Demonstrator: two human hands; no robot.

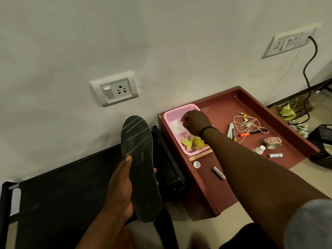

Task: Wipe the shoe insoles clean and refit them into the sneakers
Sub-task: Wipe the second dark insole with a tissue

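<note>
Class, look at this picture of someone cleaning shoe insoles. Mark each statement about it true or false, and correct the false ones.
1. The left hand holds a dark insole. True.
2. The right hand reaches into a blue bucket. False: it is over a pink basket.
3. The basket sits on a reddish tray. True.
4. Yellow crumpled pieces lie in the basket. True.
5. A sneaker stands on the tray. False: no sneaker shows there.
</note>
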